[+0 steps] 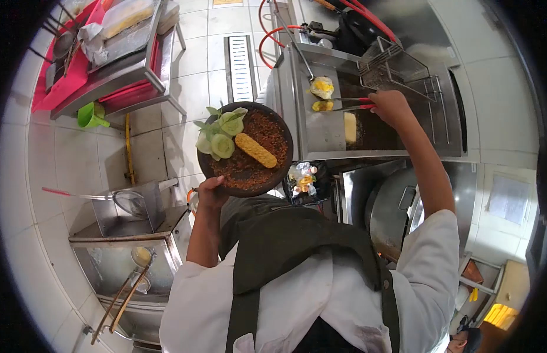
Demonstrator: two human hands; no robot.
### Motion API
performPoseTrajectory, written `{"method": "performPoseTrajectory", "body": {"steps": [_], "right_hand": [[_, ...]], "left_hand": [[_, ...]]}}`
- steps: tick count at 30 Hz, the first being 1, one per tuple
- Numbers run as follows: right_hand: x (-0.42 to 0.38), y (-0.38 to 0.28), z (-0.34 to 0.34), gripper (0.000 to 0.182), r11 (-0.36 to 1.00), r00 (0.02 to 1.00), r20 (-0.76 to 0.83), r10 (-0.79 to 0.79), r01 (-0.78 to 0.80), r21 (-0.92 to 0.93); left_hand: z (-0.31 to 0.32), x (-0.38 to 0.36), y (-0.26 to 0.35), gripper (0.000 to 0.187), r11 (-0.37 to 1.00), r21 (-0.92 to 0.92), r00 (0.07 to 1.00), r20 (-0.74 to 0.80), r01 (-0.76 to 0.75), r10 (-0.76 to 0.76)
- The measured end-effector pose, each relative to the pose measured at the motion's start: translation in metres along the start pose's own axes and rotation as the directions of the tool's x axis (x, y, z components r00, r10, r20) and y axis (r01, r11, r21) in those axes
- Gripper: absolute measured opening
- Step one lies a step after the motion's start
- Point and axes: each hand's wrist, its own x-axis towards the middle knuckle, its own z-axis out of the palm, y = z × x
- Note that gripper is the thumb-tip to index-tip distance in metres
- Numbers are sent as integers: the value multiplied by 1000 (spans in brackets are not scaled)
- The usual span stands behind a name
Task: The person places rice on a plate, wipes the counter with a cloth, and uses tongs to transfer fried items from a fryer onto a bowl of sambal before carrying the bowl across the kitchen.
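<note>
Head view | steel fryer (320, 132) | white tiled floor (79, 159) | floor drain (240, 67)

You get no readable text here: no labels, brands, numbers or signs can be made out. The small packets (303, 179) beside the fryer (367, 112) show colourful print, but it's too small and blurred to read. The pale sheet (507, 199) on the wall at your right looks blank at this size. The wrapped bundle (123, 16) on the red tray (64, 79) shows no lettering you can read either.
</note>
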Motion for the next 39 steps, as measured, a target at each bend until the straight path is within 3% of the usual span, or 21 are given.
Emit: {"method": "performPoseTrajectory", "body": {"steps": [3,7,10,13,15,18,22,27,30,34,37,39], "right_hand": [[-14,2,-6,23,998,997,-72,34,-30,59],[-50,11,-40,33,918,978,-125,165,-106,381],[-71,4,-67,35,607,980,-47,192,-81,791],[-82,-28,-113,35,575,989,53,136,-122,809],[-82,-45,-125,33,607,992,31,119,-97,789],[-82,-56,-135,31,615,994,54,91,-99,782],[-86,-62,-146,30,639,986,84,143,-157,753],[-82,-73,-151,33,690,994,69,88,-111,716],[-86,-74,-155,33,687,992,32,124,-109,719],[-101,-67,-155,32,636,977,-17,213,-125,762],[-104,-72,-145,32,669,984,-73,162,-55,741],[-104,-83,-145,33,694,984,-32,176,-101,712]], "left_hand": [[-1,-1,-2,63,1000,9,1000,-23,-7,7],[12,1,-2,64,999,49,999,-31,-8,9],[22,4,2,62,997,82,1000,27,3,-6],[15,15,-3,55,996,84,1000,15,19,-21],[23,17,-3,43,999,19,999,25,28,-28],[19,26,-9,57,999,50,993,114,14,-20],[39,24,-5,58,998,55,988,150,32,-40],[42,26,-4,61,998,59,987,160,15,-25],[45,26,-2,51,1000,-8,969,245,30,-27],[41,27,-4,54,1000,-4,976,216,27,-25],[41,27,-3,59,999,28,977,209,32,-37],[42,25,-1,59,999,26,971,232,44,-49]]}}
